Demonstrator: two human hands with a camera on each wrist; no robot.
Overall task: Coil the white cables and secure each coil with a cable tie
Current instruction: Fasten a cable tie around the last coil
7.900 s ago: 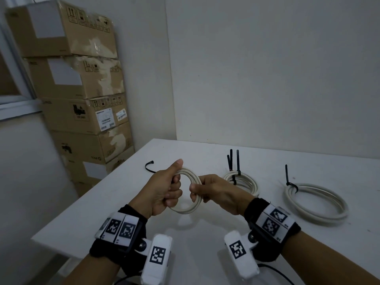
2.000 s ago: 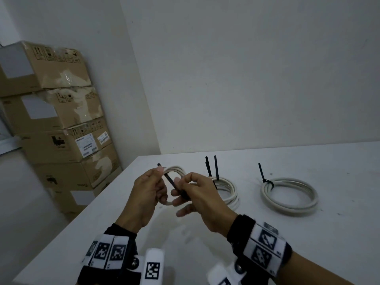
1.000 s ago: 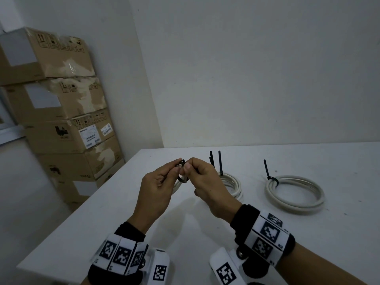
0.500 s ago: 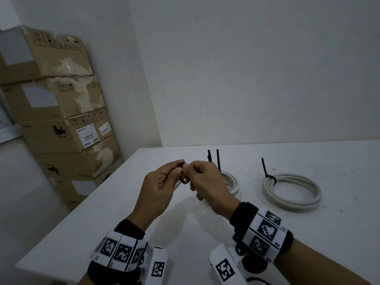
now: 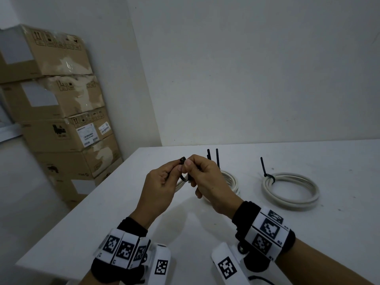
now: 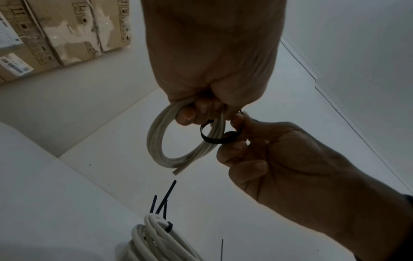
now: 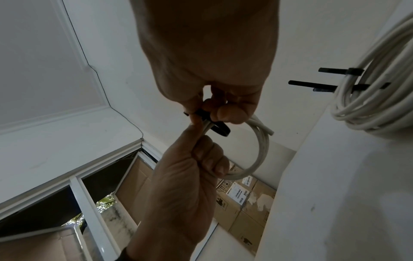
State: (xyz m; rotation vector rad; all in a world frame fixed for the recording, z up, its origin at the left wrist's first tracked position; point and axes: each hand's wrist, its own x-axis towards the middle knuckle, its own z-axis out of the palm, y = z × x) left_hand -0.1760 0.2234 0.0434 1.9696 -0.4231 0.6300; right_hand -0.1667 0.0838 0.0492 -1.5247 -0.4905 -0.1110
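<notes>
A small white cable coil hangs from my left hand, whose fingers curl round its strands. A black cable tie loops loosely around those strands. The tie's head sits pinched between both hands' fingertips, above the white table. My right hand pinches the tie right beside the left thumb. In the right wrist view the coil curves below the tie. In the head view the hands hide most of the coil.
Two tied coils lie on the table: one with two upright tie tails just behind my right hand, and a larger one farther right. Stacked cardboard boxes stand against the wall, left of the table's edge.
Eight seconds ago both hands held the bare coil. Since then the tie was brought around the strands. Over the last second the hands have stayed pinched together, barely moving.
</notes>
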